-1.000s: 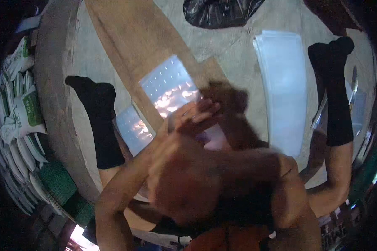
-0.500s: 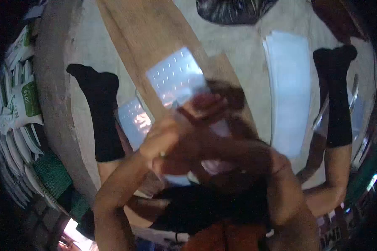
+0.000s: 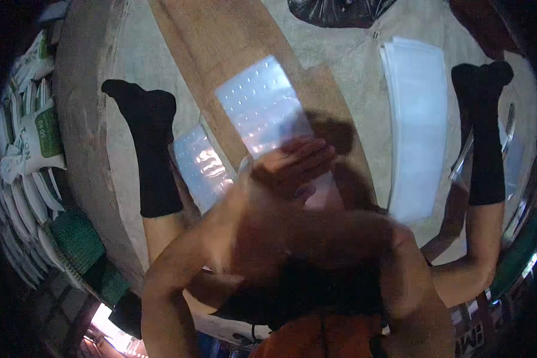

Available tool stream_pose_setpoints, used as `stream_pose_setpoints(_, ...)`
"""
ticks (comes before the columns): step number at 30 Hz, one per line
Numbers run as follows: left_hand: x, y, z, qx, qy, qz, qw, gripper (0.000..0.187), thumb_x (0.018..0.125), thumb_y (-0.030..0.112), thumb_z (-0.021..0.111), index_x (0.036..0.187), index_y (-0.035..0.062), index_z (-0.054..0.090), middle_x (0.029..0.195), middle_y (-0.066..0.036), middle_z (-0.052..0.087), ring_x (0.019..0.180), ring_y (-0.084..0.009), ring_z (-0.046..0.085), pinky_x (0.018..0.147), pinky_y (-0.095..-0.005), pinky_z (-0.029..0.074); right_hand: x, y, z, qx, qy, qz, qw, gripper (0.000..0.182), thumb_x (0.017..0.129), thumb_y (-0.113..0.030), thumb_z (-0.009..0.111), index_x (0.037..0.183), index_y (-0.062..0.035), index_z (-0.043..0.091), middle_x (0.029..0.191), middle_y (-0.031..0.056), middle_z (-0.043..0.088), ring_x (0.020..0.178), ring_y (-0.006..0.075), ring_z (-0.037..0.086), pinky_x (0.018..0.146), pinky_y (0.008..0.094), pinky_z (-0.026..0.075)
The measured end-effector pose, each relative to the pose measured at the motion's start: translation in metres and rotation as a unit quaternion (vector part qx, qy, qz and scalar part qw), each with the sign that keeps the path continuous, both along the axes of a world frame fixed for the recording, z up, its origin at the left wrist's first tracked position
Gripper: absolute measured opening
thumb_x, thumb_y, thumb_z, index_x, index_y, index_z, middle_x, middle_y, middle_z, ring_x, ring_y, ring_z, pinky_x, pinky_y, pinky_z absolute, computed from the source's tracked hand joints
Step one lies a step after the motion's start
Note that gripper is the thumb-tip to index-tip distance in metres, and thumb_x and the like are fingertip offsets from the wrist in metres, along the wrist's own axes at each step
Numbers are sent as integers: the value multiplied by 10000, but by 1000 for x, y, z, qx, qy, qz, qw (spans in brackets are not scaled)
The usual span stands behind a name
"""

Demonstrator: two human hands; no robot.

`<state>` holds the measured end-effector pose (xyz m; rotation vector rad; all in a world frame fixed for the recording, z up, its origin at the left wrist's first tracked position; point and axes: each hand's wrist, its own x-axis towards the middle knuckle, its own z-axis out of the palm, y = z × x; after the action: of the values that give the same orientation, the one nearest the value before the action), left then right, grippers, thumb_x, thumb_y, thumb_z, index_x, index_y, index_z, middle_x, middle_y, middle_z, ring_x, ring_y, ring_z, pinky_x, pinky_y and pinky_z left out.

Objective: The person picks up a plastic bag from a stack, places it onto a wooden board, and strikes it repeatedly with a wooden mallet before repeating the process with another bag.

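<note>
A clear plastic sheet with rows of small holes [image 3: 259, 98] lies on the brown board [image 3: 221, 36]. My left hand [image 3: 295, 161] rests over its lower part, fingers stretched out and close together. My right forearm crosses below it from the right, and my right hand [image 3: 241, 241] is a dark blur near my left forearm; its fingers cannot be made out. A second perforated plastic sheet [image 3: 200, 164] lies to the left, partly under my left arm. On the right is a long stack of whitish plastic sheets [image 3: 417, 131].
My legs in black socks [image 3: 155, 155] spread out on both sides. Stacked white sacks [image 3: 39, 140] line the far left, above a green woven material [image 3: 77, 241]. A black plastic bag [image 3: 340, 9] sits at the top. Some clear plastic [image 3: 513, 161] lies beyond my right leg.
My left hand now lies flatter and further over the perforated sheet. My right hand remains blurred. The whole view has shifted slightly.
</note>
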<state>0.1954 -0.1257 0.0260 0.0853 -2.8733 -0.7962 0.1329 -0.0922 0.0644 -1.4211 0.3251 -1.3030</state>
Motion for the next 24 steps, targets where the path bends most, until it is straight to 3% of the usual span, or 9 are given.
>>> stream_pose_setpoints(5,-4,-7,-3,29,6,-3,1000,723,697,258,614,1377,42,497,1472,-151,428,1377,-326,376,1120,-444,356,-9,5,10,-7,17,14,1000,102,774,-121,580,674,-111,559,718,67,618,627,211,629,562,351,483)
stream_pose_setpoints(8,-4,-2,-4,-67,3,-11,998,725,694,260,597,1375,37,495,1470,-155,431,1376,-309,383,1126,-449,350,-28,3,13,-8,26,11,1000,106,773,-122,580,671,-110,557,712,67,616,622,212,627,560,352,482)
stream_pose_setpoints(10,-5,-2,4,25,-7,6,1000,666,745,251,575,1373,45,500,1466,-141,441,1372,-290,392,1125,-448,350,-28,14,21,-12,20,13,1000,108,772,-123,580,668,-109,555,708,67,614,619,212,625,558,353,481)
stream_pose_setpoints(11,-7,-7,10,35,6,5,999,563,827,233,548,1356,44,513,1463,-131,447,1373,-266,395,1130,-432,344,-27,17,25,-15,19,15,1000,109,772,-123,580,667,-109,554,706,68,613,617,212,624,558,353,481)
stream_pose_setpoints(21,-1,-2,10,93,-30,39,994,522,854,247,549,1355,101,526,1460,-111,448,1356,-257,409,1129,-401,340,-52,1,21,-10,54,-5,999,121,769,-127,580,654,-105,546,686,69,604,602,214,618,551,356,478)
stream_pose_setpoints(24,-1,3,5,204,-42,90,974,511,862,251,549,1355,118,530,1459,-105,448,1350,-255,413,1128,-392,339,-62,1,19,-1,57,-5,998,125,768,-128,580,651,-103,544,680,69,601,598,215,616,549,357,478)
